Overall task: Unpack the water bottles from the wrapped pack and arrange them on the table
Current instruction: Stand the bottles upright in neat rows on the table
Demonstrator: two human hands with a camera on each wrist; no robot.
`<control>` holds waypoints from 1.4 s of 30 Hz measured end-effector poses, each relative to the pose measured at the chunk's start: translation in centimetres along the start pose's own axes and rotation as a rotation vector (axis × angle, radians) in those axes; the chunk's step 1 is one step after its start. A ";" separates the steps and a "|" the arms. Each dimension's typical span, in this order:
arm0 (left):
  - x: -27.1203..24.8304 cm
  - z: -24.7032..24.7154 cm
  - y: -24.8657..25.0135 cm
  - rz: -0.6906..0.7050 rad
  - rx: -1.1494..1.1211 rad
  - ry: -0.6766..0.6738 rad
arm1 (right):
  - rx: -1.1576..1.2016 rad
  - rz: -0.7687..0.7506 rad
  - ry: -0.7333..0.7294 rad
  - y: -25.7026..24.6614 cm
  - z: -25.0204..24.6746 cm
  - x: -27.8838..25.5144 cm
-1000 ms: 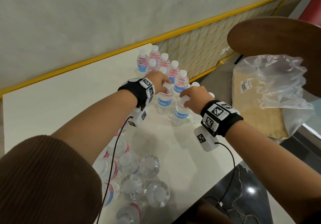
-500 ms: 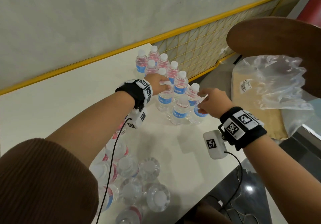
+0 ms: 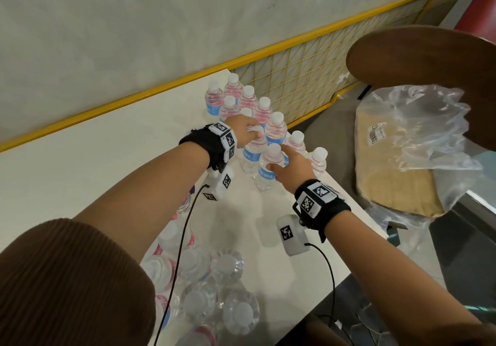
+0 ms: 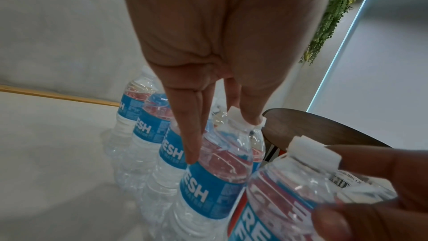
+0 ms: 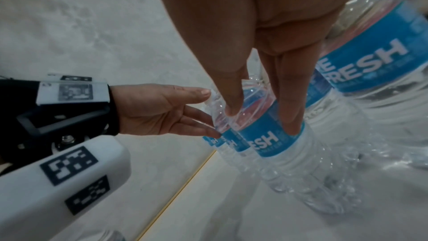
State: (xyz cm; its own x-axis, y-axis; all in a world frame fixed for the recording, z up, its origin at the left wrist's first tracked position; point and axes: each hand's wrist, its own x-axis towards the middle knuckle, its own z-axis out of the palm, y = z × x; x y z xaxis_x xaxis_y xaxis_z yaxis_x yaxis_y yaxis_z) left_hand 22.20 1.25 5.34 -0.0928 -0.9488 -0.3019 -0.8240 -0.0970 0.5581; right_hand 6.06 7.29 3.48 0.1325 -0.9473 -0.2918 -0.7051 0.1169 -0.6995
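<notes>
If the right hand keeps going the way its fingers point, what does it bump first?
Probably nothing new: the right hand already has straight fingers on the nearest upright water bottle. Pushing on would likely nudge that bottle into the bottle behind it, which the left hand touches.

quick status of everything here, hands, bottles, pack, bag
left hand: fingers straight, touching the top of a standing bottle
right hand: fingers straight, resting against the nearest standing bottle
standing bottles: upright, capped, grouped in rows at the table's far end
wrapped pack: near end of the table, bottles remain inside
plastic bag: crumpled, off the table to the right
</notes>
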 end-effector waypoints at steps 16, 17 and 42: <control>-0.7 -0.6 0.7 -0.020 0.059 0.008 | -0.053 -0.028 0.043 0.2 0.4 1.3; -0.8 -0.6 0.8 -0.022 0.077 -0.015 | -0.068 -0.031 0.044 0.3 0.4 1.2; -19.3 1.1 -0.2 0.167 0.844 -0.617 | -0.573 -0.532 -0.556 -1.7 1.5 -12.1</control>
State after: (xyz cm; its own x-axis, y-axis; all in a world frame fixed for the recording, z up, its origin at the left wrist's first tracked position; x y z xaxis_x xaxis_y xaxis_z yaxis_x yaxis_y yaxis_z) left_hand 23.49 19.92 10.22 -0.3133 -0.5911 -0.7433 -0.8741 0.4855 -0.0176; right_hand 6.70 19.00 7.25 0.7413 -0.5397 -0.3991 -0.6712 -0.5911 -0.4473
